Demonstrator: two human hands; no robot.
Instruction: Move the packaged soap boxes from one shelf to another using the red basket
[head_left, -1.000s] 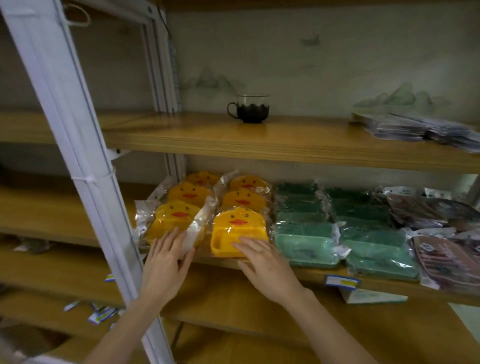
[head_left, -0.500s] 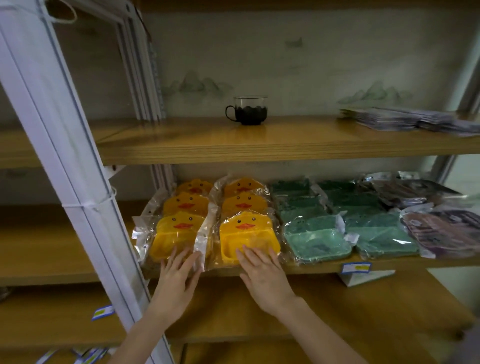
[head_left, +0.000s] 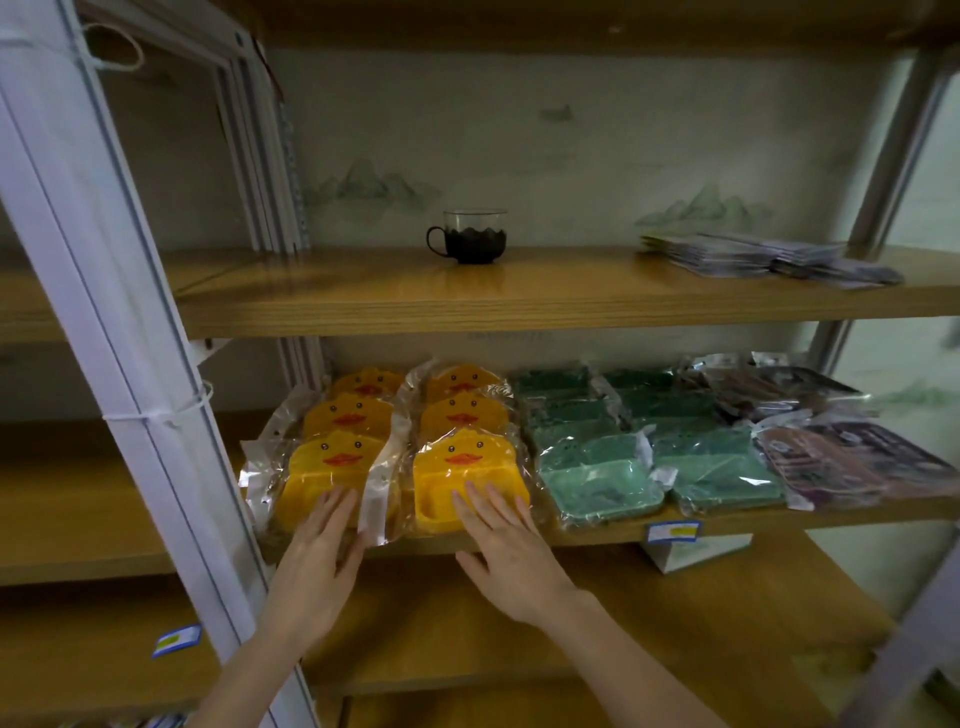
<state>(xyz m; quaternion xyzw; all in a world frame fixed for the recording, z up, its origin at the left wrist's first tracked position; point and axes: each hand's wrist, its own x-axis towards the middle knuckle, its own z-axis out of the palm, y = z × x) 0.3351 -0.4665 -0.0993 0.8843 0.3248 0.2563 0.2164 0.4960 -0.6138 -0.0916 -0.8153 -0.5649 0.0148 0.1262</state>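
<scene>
Two rows of yellow duck-shaped soap boxes in clear plastic wrap lie on the middle wooden shelf (head_left: 727, 522). My left hand (head_left: 322, 561) rests flat, fingers apart, on the front box of the left row (head_left: 327, 462). My right hand (head_left: 506, 545) lies flat with spread fingers on the front box of the right row (head_left: 467, 467). Neither hand grips anything. To the right of the ducks lie green packaged soap boxes (head_left: 597, 478) in two rows. No red basket is in view.
A white metal upright (head_left: 114, 332) stands just left of my left arm. A dark glass cup (head_left: 470, 236) and a stack of flat packets (head_left: 769, 257) sit on the upper shelf. Dark purple packets (head_left: 852, 457) lie at the far right. A lower shelf runs below.
The view has lifted and pulled back, showing more of the upper shelf. Both hands stay flat on the front duck boxes, which have slid slightly to the shelf's front edge.
</scene>
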